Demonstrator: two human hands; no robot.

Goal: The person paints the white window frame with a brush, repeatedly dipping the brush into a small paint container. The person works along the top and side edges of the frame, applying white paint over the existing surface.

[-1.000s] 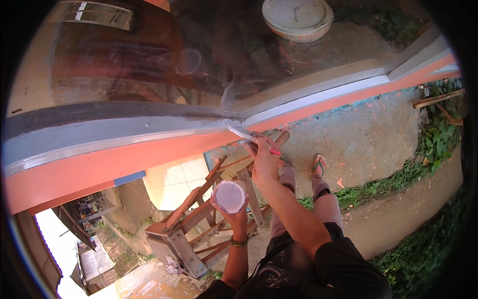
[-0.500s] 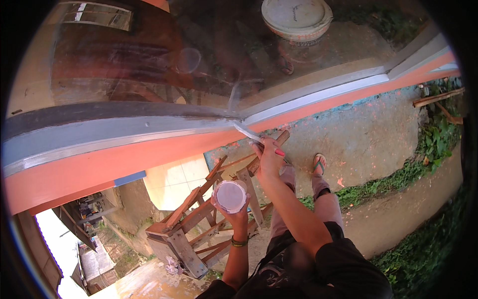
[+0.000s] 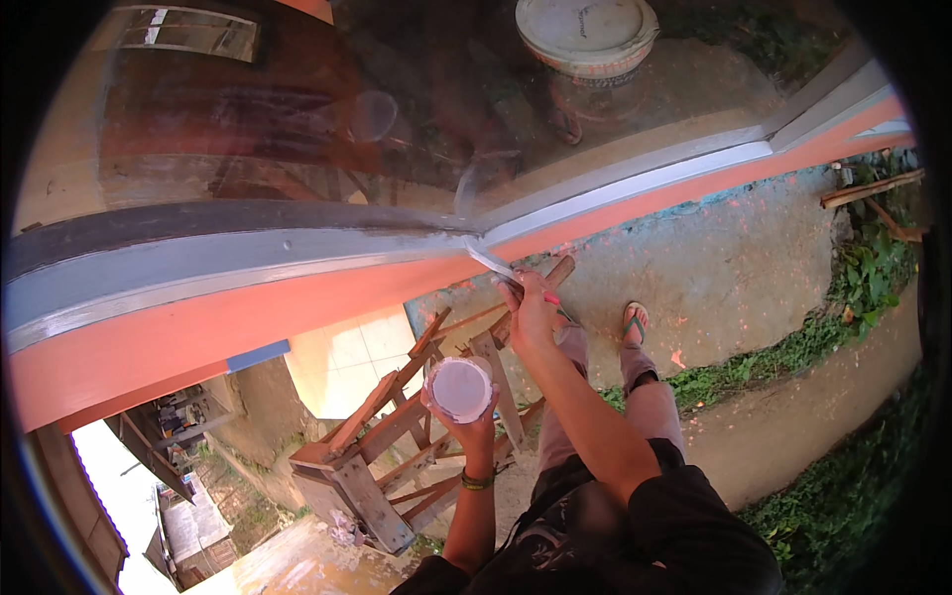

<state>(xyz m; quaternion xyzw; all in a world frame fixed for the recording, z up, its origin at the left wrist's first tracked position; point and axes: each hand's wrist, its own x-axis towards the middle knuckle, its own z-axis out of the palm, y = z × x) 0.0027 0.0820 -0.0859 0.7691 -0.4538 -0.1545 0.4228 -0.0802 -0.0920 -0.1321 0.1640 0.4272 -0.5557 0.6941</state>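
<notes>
My left hand point(image 3: 474, 432) is wrapped round a small round cup of pale grey paint point(image 3: 461, 388), held upright with its mouth toward me. In my right hand point(image 3: 533, 315) is a paintbrush point(image 3: 490, 262), gripped near its red-tipped handle. The brush's pale, paint-coated end touches or nearly touches the grey window frame point(image 3: 248, 250), right by the corner where two lengths of frame meet. A dark glass pane point(image 3: 327, 129) rises behind the frame and carries reflections. Along the frame's lower edge runs an orange wall point(image 3: 278, 307).
A rough wooden sawhorse-like stand point(image 3: 387, 436) is below and left of my hands. A lidded white bucket point(image 3: 587, 35) shows in the glass. My sandalled foot point(image 3: 636, 322) rests on the concrete ground point(image 3: 734, 258), bordered by green plants point(image 3: 764, 362). Wooden sticks point(image 3: 873, 190) lie at far right.
The brush tip stays by the frame corner while my right hand has shifted and turned slightly. The paint cup remains almost in place; the view has moved a little.
</notes>
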